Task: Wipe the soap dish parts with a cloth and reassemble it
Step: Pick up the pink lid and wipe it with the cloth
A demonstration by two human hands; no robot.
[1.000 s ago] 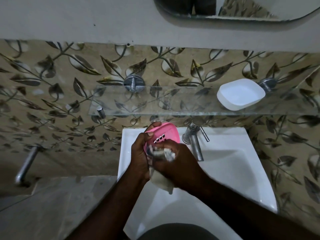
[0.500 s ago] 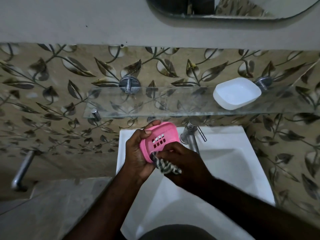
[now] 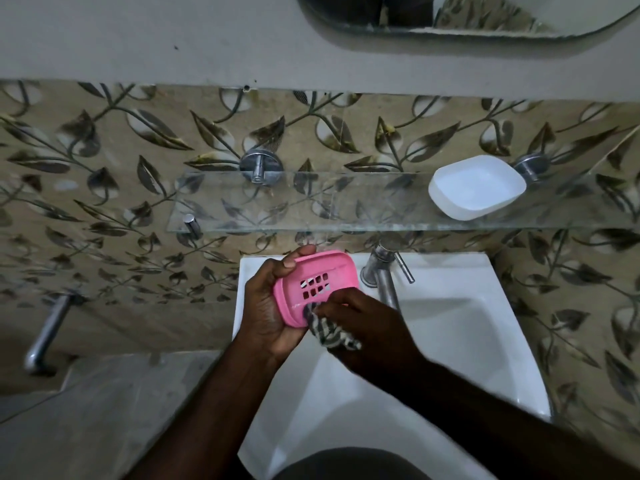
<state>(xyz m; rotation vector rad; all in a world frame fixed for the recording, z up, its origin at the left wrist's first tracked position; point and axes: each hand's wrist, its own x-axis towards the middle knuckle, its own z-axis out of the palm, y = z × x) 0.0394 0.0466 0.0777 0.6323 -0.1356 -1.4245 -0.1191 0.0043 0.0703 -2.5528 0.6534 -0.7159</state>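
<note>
Pink tray (image 3: 334, 268) is sitting in left hand (image 3: 266, 306) grip. Right hand (image 3: 367, 330) fingers (image 3: 334, 305) are pinching striped cloth (image 3: 329, 336), shifted off the slots (image 3: 315, 286) to the near edge. White base (image 3: 476, 187) is waiting on shelf (image 3: 311, 202).

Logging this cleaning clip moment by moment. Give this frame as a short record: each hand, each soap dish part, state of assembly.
left hand: grips pink slotted tray, tilted, above the sink
right hand: holds striped cloth against the tray's near end
white base: on glass shelf, right side
assembly: not yet done, parts apart
</note>
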